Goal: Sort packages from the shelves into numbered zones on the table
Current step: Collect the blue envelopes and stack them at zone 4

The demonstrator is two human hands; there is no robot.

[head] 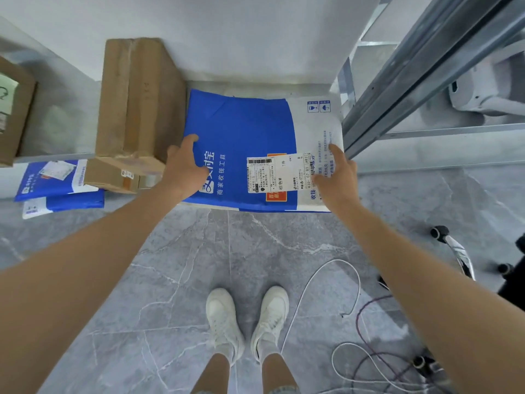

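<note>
1. As a person stands facing a metal shelf unit [412, 72], both bare arms reach toward 12 o'clock. They meet at a blue-and-white mailer [247, 129] lying on the shelf board, its near edge jutting past the board's front.
2. The left hand [183, 166] straddles the mailer's 9 o'clock edge with one finger stretched onto the blue face. Whether the other fingers curl under that edge cannot be told.
3. The right hand [338, 177] lies flat with fingers straight on the white strip at the mailer's 3 o'clock side. Its thumb touches the shipping label [277, 173].
4. A tall cardboard box [136, 95] lies just beside the mailer at its 9 o'clock.
5. A smaller cardboard box [119, 173] sits at the tall box's 6 o'clock end, lower down. It rests against two stacked blue mailers [54, 180].
6. Another brown carton [14, 109] shows at the frame's 9 o'clock edge.
7. White shoes [247, 322] stand at 6 o'clock on the grey marbled floor [170, 265], with loose cables [326, 294] trailing at 4 o'clock.
</note>
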